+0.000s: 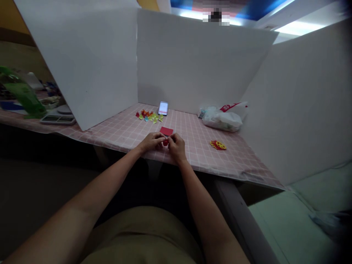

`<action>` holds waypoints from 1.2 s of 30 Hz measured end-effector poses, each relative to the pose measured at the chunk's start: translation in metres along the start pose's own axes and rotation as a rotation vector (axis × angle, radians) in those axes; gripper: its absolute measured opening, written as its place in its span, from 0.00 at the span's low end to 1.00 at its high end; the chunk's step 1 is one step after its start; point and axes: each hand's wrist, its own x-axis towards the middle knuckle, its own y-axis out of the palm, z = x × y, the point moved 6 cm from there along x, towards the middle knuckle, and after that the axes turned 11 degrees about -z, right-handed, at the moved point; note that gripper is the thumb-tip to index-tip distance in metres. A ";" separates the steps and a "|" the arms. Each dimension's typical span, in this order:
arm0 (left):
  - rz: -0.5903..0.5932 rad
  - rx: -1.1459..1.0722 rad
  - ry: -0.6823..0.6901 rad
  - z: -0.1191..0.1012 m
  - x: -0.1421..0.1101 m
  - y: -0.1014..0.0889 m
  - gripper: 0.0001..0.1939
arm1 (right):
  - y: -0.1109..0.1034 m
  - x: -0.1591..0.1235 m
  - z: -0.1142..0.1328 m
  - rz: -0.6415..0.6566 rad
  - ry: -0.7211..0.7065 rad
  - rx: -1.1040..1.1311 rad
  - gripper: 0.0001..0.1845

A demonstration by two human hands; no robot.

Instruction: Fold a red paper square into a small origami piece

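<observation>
While both hands meet near the front edge of the pink checked table (pixel 192 146), a small red piece (pixel 165 142) sits between their fingertips. Taking that piece as the clock's centre, the left hand (pixel 151 142) comes in from 9 o'clock and the right hand (pixel 177 147) from 3, so neither is clearly nearer. Each appears to pinch it, though the fingers hide much of it and its long axis cannot be told.

The red paper stack (pixel 166 130) lies flat at 12 o'clock, just beyond the fingers, its longer side running roughly from 9 to 3. Farther out at 12 stands one phone (pixel 163 108); the folded paper pieces (pixel 150 116) cluster at 11, the yellow and red cutouts (pixel 218 145) overlap at 3, and one white plastic bag (pixel 224 120) rests between 2 and 3.

Counted, there are two hands, one held piece and one stack, its sheets too thin to number; the folded pieces come to perhaps ten or more, crowded as they are, and the cutouts to at least two.
</observation>
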 end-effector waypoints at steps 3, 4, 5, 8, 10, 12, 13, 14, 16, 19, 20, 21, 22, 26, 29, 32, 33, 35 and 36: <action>-0.016 -0.021 -0.013 0.001 0.001 0.000 0.15 | -0.008 0.002 -0.008 -0.120 0.043 -0.009 0.09; -0.016 -0.027 -0.013 0.001 0.001 0.001 0.15 | -0.010 0.002 -0.010 -0.153 0.057 -0.011 0.09; -0.011 -0.033 -0.011 0.002 0.002 0.002 0.16 | -0.012 0.002 -0.012 -0.180 0.071 -0.012 0.09; -0.001 -0.057 -0.009 0.001 0.002 0.006 0.21 | -0.014 0.000 -0.014 -0.225 0.107 0.004 0.09; -0.005 -0.073 -0.007 0.001 0.002 0.007 0.23 | -0.013 -0.001 -0.012 -0.220 0.125 0.026 0.09; -0.024 -0.084 0.002 0.000 0.001 0.006 0.21 | -0.010 -0.002 -0.010 -0.190 0.140 0.056 0.10; -0.040 -0.089 0.009 -0.001 0.001 0.005 0.19 | -0.008 -0.002 -0.009 -0.169 0.147 0.072 0.10; -0.058 -0.096 0.016 -0.001 0.001 0.003 0.17 | -0.007 -0.003 -0.008 -0.146 0.153 0.088 0.10; -0.095 -0.111 0.026 -0.002 0.002 -0.001 0.14 | -0.003 -0.003 -0.006 -0.097 0.165 0.116 0.11; -0.134 -0.137 0.025 -0.002 0.003 -0.005 0.13 | 0.002 -0.004 -0.006 -0.035 0.176 0.141 0.13; -0.144 -0.147 0.023 -0.001 0.003 -0.006 0.13 | 0.003 -0.005 -0.006 -0.017 0.179 0.146 0.13; -0.154 -0.157 0.019 0.000 0.004 -0.007 0.13 | 0.004 -0.005 -0.006 0.000 0.182 0.149 0.14; -0.164 -0.167 0.015 0.000 0.004 -0.008 0.13 | 0.005 -0.005 -0.006 0.017 0.185 0.151 0.14; -0.182 -0.204 -0.002 0.002 0.003 -0.009 0.14 | 0.009 -0.005 -0.007 0.077 0.196 0.153 0.14; -0.178 -0.225 -0.013 0.003 0.002 -0.009 0.16 | 0.011 -0.004 -0.008 0.106 0.188 0.141 0.14; -0.177 -0.245 -0.020 0.004 0.003 -0.009 0.16 | 0.011 -0.003 -0.008 0.120 0.166 0.120 0.14; -0.175 -0.251 -0.023 0.005 0.003 -0.009 0.16 | 0.012 -0.002 -0.009 0.125 0.160 0.115 0.14; -0.163 -0.257 -0.031 0.007 0.004 -0.009 0.16 | 0.013 -0.002 -0.010 0.138 0.153 0.110 0.13; -0.155 -0.260 -0.037 0.008 0.004 -0.008 0.15 | 0.013 -0.002 -0.010 0.145 0.151 0.108 0.13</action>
